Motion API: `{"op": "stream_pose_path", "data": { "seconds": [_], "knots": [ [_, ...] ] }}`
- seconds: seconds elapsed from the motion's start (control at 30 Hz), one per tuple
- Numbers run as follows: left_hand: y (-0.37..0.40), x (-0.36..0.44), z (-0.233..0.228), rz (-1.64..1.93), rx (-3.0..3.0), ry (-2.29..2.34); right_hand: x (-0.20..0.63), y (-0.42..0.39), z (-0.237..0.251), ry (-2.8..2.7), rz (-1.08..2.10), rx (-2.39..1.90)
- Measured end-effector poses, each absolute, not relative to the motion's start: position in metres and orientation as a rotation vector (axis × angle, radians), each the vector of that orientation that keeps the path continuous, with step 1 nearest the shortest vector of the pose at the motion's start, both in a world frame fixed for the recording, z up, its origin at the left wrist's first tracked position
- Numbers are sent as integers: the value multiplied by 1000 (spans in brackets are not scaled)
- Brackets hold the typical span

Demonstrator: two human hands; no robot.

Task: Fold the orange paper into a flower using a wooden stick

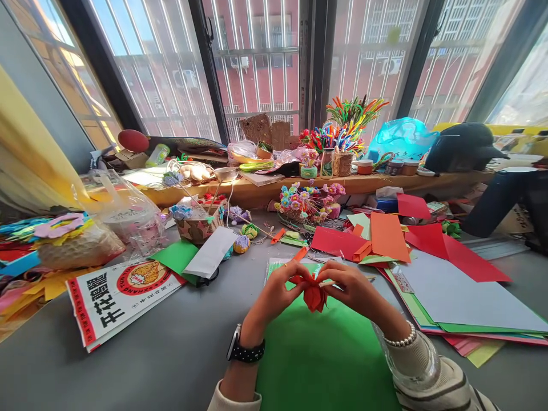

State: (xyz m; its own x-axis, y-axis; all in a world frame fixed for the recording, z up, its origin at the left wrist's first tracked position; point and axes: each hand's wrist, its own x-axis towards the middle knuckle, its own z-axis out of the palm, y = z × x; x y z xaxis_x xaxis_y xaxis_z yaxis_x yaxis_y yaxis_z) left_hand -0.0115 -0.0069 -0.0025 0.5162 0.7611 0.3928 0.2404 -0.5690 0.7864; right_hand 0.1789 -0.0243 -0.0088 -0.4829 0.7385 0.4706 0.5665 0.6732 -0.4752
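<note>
Left hand (284,287) and right hand (350,285), nearly closed, pinch layered red paper flower (315,299) from opposite sides; likely light, easily creased, best held at gathered base.

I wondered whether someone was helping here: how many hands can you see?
2. The left hand is on the left side of the red paper flower, the right hand on its right, both above the green sheet. No other hand shows.
</note>
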Motion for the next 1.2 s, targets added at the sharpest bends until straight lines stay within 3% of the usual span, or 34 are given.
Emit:
{"op": "stream_pose_path", "data": {
  "seconds": [0.47,1.2],
  "knots": [
    [-12,-6,-6,1149,2126,870,171,-26,-12,-2135,165,-979],
    [-14,-9,4,1064,1890,797,169,-32,-5,-2013,519,-1065]
  ]
}}
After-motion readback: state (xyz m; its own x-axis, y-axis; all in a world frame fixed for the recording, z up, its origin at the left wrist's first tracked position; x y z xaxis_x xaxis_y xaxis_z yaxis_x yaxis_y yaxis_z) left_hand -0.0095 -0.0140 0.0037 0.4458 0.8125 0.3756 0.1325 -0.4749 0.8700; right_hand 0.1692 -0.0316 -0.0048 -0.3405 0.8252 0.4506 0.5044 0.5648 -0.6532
